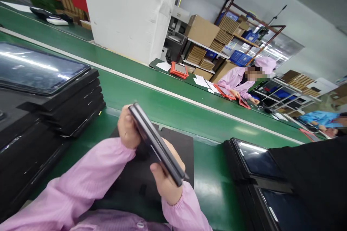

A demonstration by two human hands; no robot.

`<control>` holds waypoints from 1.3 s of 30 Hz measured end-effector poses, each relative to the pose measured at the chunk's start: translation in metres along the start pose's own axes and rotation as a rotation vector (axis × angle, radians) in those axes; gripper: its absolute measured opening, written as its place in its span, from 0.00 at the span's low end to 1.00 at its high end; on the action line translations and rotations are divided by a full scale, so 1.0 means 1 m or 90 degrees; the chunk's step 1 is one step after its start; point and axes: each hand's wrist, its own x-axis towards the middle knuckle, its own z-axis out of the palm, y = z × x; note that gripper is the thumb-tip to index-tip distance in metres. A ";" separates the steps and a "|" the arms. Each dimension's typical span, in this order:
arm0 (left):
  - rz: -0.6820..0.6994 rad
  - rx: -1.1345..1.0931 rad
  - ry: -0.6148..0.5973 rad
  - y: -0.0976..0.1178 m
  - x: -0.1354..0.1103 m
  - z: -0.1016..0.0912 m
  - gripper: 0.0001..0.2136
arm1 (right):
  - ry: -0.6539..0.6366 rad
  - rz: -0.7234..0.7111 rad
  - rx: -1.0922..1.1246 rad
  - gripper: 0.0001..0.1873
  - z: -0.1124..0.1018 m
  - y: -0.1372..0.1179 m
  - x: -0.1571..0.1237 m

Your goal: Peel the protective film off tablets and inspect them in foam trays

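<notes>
Between my two hands a dark tablet (pixel 157 142) is held up edge-on, with its long side edge toward me. My left hand (pixel 128 130) is closed around its upper left end. My right hand (pixel 166 180) grips the lower right end, thumb on the near face and fingers behind. A lighter strip runs along the edge, and I cannot tell whether it is one tablet or two pressed together. Beneath my hands a black mat (pixel 130 187) lies on the green table (pixel 214 191).
Stacked black trays holding tablets (pixel 78 108) rise at the left. More trays with dark-screened tablets (pixel 255 158) stand at the right, partly under a black cloth (pixel 311 173). Across the white-lined bench, a co-worker in pink (pixel 238 79) handles red-framed items near red stacks (pixel 179 70).
</notes>
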 end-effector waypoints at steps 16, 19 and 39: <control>-0.056 -0.236 -0.430 -0.010 0.050 0.079 0.31 | -0.122 0.228 0.021 0.32 -0.035 -0.008 0.050; -0.088 -0.214 -0.407 -0.012 0.052 0.084 0.30 | -0.088 0.250 0.059 0.30 -0.033 0.002 0.055; -0.187 -0.206 -0.351 -0.020 0.053 0.086 0.32 | -0.035 0.215 0.105 0.22 -0.030 0.020 0.056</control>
